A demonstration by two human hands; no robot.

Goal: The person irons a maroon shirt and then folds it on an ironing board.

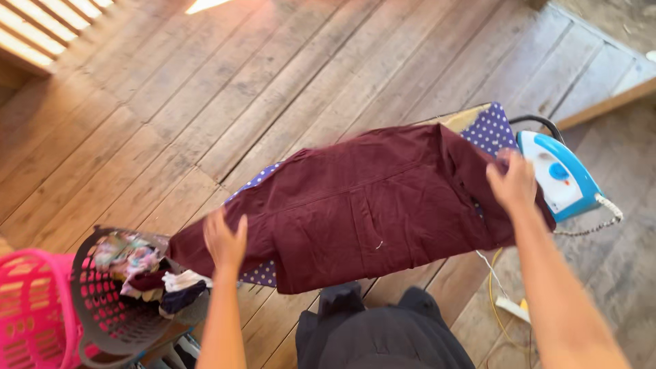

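at the far left a pink basket (27,307) of open plastic mesh sits beside a grey basket (102,307) heaped with crumpled clothes (147,273). the left hand (224,240) lies with fingers spread and loose on the edge of a maroon shirt (369,205), soft and wrinkled, draped over a purple dotted ironing board (488,130). the right hand (512,181) curls its fingers, pinching the shirt's far end. just beside it rests a blue and white iron (559,174) on the plank floor (205,89).
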